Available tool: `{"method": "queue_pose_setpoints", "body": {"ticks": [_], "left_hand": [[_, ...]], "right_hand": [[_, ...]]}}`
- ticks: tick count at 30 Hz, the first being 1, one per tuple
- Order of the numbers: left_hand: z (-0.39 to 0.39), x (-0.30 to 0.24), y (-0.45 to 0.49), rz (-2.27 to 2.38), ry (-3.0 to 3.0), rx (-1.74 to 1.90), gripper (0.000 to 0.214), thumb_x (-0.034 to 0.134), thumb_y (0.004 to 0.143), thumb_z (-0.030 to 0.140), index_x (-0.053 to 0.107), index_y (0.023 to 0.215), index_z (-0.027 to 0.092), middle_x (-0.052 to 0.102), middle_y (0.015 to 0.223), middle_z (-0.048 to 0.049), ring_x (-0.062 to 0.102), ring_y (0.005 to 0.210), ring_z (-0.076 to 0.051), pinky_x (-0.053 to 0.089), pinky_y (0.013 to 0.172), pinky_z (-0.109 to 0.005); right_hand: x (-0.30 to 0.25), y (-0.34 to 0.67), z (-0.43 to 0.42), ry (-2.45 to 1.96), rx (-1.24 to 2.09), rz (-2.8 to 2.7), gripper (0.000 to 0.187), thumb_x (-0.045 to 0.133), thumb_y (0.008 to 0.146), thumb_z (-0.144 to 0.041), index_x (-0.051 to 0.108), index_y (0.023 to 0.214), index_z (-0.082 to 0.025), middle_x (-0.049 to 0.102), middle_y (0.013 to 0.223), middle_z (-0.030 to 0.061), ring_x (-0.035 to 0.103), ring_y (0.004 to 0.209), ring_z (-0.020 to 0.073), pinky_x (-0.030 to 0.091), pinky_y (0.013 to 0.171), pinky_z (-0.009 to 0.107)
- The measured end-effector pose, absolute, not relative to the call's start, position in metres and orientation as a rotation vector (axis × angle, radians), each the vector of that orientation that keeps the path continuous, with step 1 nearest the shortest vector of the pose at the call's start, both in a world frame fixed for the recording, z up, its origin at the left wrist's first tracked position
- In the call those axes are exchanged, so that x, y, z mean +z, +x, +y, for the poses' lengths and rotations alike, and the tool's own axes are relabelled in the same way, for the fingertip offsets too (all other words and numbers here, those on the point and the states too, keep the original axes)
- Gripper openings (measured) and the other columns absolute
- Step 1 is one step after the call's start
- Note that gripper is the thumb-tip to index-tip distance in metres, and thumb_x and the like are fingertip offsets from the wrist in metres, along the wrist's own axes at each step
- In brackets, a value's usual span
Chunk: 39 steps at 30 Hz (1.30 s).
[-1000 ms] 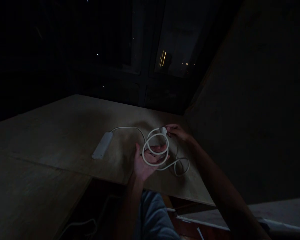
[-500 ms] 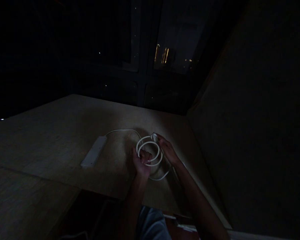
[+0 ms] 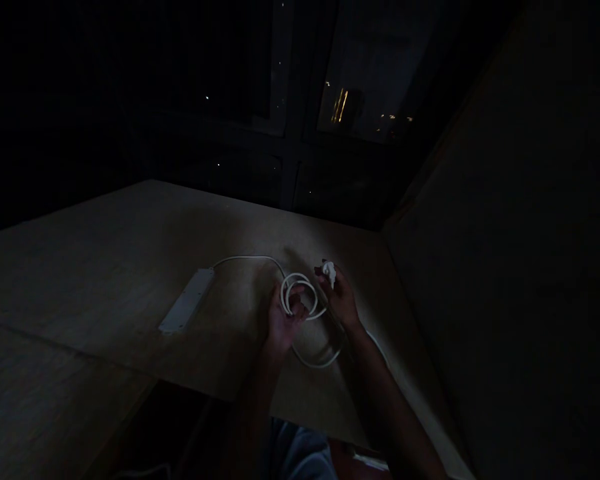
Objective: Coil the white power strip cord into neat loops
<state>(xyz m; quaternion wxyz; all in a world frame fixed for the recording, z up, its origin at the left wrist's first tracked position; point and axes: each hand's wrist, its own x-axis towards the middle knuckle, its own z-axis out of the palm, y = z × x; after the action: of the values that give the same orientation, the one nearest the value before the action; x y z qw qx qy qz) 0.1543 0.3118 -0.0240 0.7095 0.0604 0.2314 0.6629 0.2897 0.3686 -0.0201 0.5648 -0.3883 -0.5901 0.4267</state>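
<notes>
A white power strip (image 3: 187,301) lies on the table, left of my hands. Its white cord (image 3: 250,257) runs right and rises into loops over my left hand (image 3: 286,320), whose fingers are wrapped round the coil. Higher and to the right, my right hand (image 3: 341,297) grips the white plug (image 3: 329,272) at the cord's end. Another stretch of cord hangs in a curve below both hands and passes by my right forearm. Dim light hides the exact finger contacts.
The pale table (image 3: 105,267) reaches back to a dark window (image 3: 370,73) with small lights beyond it. A dark wall (image 3: 520,267) bounds the right side. Near the front edge is a dark gap (image 3: 175,413) beside my clothed leg (image 3: 303,450).
My right hand has drawn the plug away to the right, off the coil. The loops around my left hand look smaller and closer together. The power strip stays in place.
</notes>
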Motion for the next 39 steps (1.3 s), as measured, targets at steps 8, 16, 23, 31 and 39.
{"method": "queue_pose_setpoints", "body": {"ticks": [8,16,23,31,39], "left_hand": [[0.322,-0.051,0.126,0.681,0.085,1.151,0.06,0.038,0.098,0.055,0.07,0.086,0.006,0.064,0.059,-0.0126,0.064,0.052,-0.02,0.055,0.065,-0.034],[0.327,-0.055,0.131,0.705,0.073,1.135,0.057,0.034,0.101,0.049,0.068,0.102,0.004,0.068,0.071,-0.0137,0.067,0.058,-0.02,0.056,0.065,-0.034],[0.328,-0.063,0.132,0.664,0.092,1.279,0.051,0.04,0.099,0.047,0.067,0.083,0.008,0.065,0.07,-0.0094,0.06,0.054,-0.015,0.047,0.048,-0.025],[0.324,-0.075,0.127,0.408,0.219,1.288,0.048,0.046,0.097,0.042,0.061,0.063,0.012,0.033,0.038,0.0053,0.018,0.026,-0.004,0.018,0.03,-0.019],[0.318,-0.067,0.124,0.24,0.048,1.398,0.051,0.04,0.101,0.036,0.048,0.056,0.013,0.032,0.047,0.0036,0.026,0.034,-0.004,0.021,0.035,-0.018]], "right_hand": [[-0.019,0.305,0.367,-0.987,1.235,-1.455,0.059,0.066,0.085,-0.052,0.057,0.132,-0.017,0.071,0.078,0.0036,0.037,0.033,0.0059,0.029,0.032,0.02],[-0.041,0.298,0.358,-1.114,1.395,-1.503,0.062,0.062,0.082,-0.066,0.056,0.121,-0.018,0.068,0.076,0.0019,0.051,0.039,0.0117,0.039,0.035,0.024],[-0.049,0.284,0.347,-0.953,1.495,-1.573,0.051,0.063,0.084,-0.065,0.06,0.109,-0.02,0.069,0.086,0.005,0.064,0.063,0.0166,0.052,0.059,0.029],[-0.051,0.29,0.35,-1.0,1.685,-1.477,0.051,0.083,0.068,-0.046,0.059,0.104,-0.019,0.065,0.08,0.002,0.063,0.062,0.0179,0.049,0.048,0.027],[-0.05,0.297,0.352,-0.933,1.571,-1.437,0.043,0.09,0.057,-0.026,0.063,0.09,-0.019,0.062,0.084,-0.0005,0.058,0.078,0.0146,0.051,0.066,0.025]]}}
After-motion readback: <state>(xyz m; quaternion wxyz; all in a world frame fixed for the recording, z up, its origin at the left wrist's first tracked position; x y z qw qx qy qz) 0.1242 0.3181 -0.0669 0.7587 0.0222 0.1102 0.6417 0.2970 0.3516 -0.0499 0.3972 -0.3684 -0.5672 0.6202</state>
